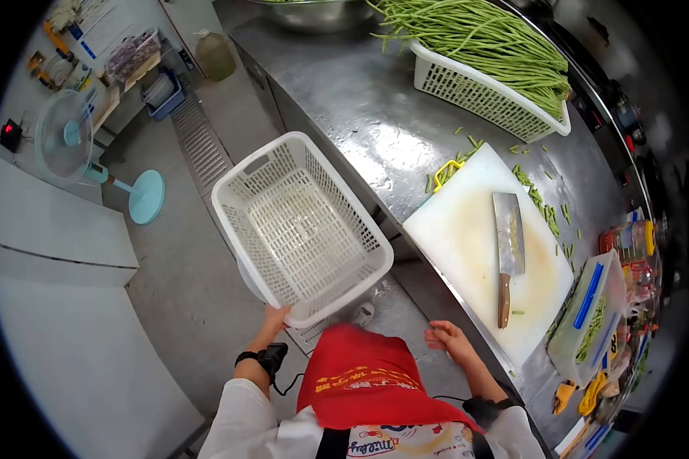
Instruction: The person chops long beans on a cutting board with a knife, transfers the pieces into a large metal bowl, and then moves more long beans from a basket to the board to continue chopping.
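Note:
My left hand [274,321] is closed on the near corner of a white plastic basket [306,222], which has nothing in it. To the right, my right hand [449,340] holds nothing, its fingers apart, beside the counter's edge. A white cutting board [467,222] lies on the steel counter, and a cleaver [511,237] with a wooden handle rests on it. Cut green bean pieces [540,200] are scattered around the board. Long green beans [490,46] fill a second white basket [475,95] farther back on the counter.
A clear plastic box [582,336] with some beans stands right of the board. Jars [628,239] and yellow gloves [592,394] are near the right edge. A metal bowl [318,17] sits at the back. A fan [70,134] stands on the left.

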`<state>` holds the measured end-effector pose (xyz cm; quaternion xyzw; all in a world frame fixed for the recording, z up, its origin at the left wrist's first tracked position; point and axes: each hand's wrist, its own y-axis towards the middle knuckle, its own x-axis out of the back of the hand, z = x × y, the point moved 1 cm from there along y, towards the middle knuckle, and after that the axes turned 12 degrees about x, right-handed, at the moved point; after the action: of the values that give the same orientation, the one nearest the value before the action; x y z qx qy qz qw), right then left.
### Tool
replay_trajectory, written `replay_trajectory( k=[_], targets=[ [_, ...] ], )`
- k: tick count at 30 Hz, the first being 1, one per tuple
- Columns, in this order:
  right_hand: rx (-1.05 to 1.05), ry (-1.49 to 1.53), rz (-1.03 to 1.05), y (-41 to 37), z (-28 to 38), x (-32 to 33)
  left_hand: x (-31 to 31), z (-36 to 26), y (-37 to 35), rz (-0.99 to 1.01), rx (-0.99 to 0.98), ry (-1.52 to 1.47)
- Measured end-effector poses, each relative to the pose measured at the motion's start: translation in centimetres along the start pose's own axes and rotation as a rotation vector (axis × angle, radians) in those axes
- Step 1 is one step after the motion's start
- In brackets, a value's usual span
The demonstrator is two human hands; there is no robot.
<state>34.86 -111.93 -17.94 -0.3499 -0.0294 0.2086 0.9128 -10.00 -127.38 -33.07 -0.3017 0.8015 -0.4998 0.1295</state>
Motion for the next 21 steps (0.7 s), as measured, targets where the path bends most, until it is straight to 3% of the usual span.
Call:
replay_trajectory(
  k=[3, 9, 12, 16, 21],
  targets=[
    [-0.021, -0.068, 0.103, 0.2, 2.8, -0.7, 0.0, -3.1, 1.8, 0.152, 0.176, 0.193],
    [0.053, 0.010, 0.216, -0.9, 9.2, -1.2, 3.0, -8.5, 1.6, 0.240, 0.418, 0.787],
    [0.074, 0.032, 0.205, -0.7, 9.5, -0.1, 4.0, -7.9, 1.0, 0.068, 0.352, 0.780],
    [0.082, 0.058, 0.210, -0.4, 9.7, 0.5, 4.3, -5.7, -0.3, 0.099, 0.326, 0.575],
    [0.123, 0.067, 0.299, 0.5, 9.7, 2.0, 3.5, -2.3, -0.7, -0.069, 0.339, 0.624]
  ],
)
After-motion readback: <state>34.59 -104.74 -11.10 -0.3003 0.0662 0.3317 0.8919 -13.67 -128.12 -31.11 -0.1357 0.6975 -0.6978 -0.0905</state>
